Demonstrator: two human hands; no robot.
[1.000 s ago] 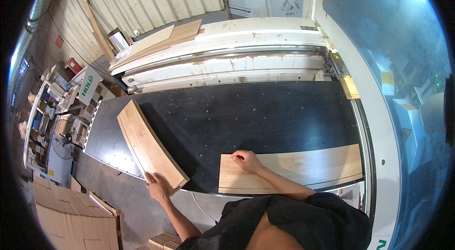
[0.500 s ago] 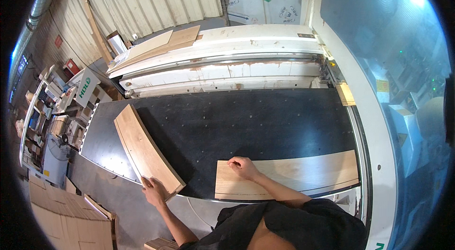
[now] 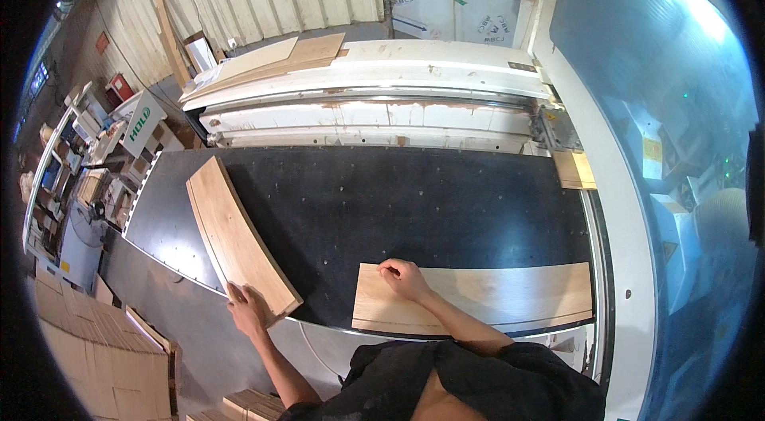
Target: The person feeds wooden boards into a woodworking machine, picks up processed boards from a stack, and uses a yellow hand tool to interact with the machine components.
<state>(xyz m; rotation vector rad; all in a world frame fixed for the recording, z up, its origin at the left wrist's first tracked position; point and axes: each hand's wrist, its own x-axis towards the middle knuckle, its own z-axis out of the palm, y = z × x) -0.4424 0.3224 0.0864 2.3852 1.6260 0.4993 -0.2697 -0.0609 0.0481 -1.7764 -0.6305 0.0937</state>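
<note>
A pale wooden board (image 3: 239, 234) lies slantwise on the left of the black machine bed (image 3: 382, 206), its near end sticking out at the front edge. My left hand (image 3: 249, 311) grips that near end by its left side, fingers on top. Along the front right of the bed rests a second wooden board (image 3: 510, 287), lengthwise, with a thin dark line near its front edge. Over its left end is my right hand (image 3: 405, 279), closed with the fingers curled in. Whether anything small is inside those fingers is hidden.
A white machine beam (image 3: 382, 114) runs behind the bed, with thin panels (image 3: 279, 62) lying on it. A blue translucent cover (image 3: 653, 70) stands at the right. Stacked cardboard (image 3: 96, 341) sits on the floor at lower left, near a fan (image 3: 84, 222).
The view has shifted slightly. My left hand stays on the slanted board's near end, and my right hand remains curled over the other board. Both boards lie about as before on the bed.
</note>
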